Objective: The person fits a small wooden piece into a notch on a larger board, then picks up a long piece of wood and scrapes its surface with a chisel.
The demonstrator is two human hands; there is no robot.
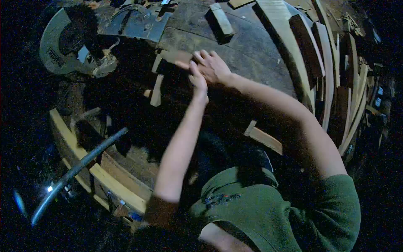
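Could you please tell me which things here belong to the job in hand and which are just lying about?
In hand: wood piece at the left hand and right hand; mitre saw beside it.
Lying about: wooden block, stacked planks, metal pipe, offcut.

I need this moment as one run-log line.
left hand: against right hand | right hand: spread, touching wood piece | miter saw: left of hands

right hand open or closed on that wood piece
Open: the right hand lies with fingers stretched out flat over the wood piece; no fist or wraparound grip shows.
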